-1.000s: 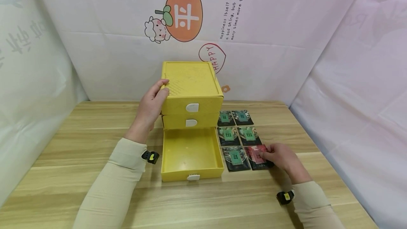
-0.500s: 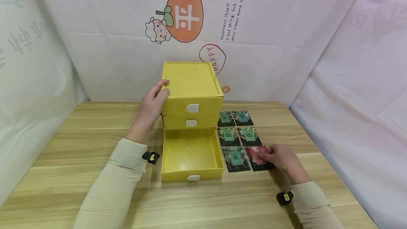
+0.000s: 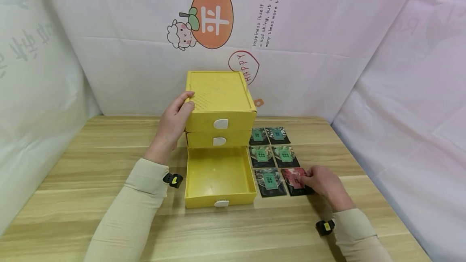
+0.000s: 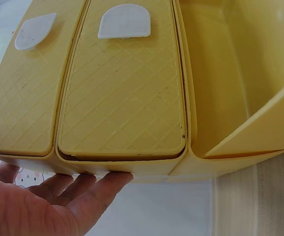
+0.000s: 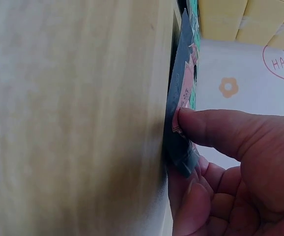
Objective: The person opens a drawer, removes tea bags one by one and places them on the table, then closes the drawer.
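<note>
A yellow three-drawer box [image 3: 220,92] stands on the table, its bottom drawer [image 3: 218,173] pulled out and holding nothing. My left hand [image 3: 172,120] rests on its upper left edge. In the left wrist view the fingers [image 4: 95,199] lie fairly straight along the side wall. At the right, my right hand [image 3: 325,183] pinches the near right corner of a red-and-black sachet [image 3: 293,177]. The right wrist view shows the thumb [image 5: 211,125] on the printed face of this sachet [image 5: 181,98] and fingers behind it, with its lower edge bent.
Several green-and-black sachets, such as the nearest one [image 3: 270,183], lie flat in two columns beside the box. Both upper drawers, with white tabs [image 3: 220,124], are pushed in. Printed white cloth [image 3: 309,80] hangs behind the wooden table [image 3: 233,233] and at both sides.
Hardly anything differs: both hands stay in place, the left on the box and the right on the red sachet. The view shifts very slightly.
</note>
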The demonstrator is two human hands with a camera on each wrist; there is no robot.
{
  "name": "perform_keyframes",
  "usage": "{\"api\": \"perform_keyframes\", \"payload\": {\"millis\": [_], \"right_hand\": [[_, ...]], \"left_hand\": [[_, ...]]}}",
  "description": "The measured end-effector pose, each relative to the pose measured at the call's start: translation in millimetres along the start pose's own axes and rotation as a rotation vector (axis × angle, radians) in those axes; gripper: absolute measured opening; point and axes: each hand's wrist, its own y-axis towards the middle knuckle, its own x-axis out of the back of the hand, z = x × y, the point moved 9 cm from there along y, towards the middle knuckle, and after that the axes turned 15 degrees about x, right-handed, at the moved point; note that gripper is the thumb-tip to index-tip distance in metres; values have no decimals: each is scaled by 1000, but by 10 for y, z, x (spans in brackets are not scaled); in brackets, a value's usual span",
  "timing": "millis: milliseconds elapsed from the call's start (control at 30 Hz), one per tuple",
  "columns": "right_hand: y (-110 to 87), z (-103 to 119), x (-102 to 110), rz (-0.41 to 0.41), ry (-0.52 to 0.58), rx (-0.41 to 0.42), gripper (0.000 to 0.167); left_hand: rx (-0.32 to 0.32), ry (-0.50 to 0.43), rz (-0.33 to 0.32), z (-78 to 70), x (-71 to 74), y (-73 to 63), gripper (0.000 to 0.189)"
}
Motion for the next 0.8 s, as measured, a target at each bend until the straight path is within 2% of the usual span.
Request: {"api": "perform_keyframes", "payload": {"millis": [300,567,800], "right_hand": [[-10,-2,18,-2,-17,-18,48],[-11,-26,51,-12,-27,-50,33],[-10,-25,22,-6,-12,-40,42]], "left_hand": [[-3,0,0,-5,-2,-3,50],[-5,-6,9,-10,-6,-5,50],[1,-1,10,-4,-7,-8,50]]}}
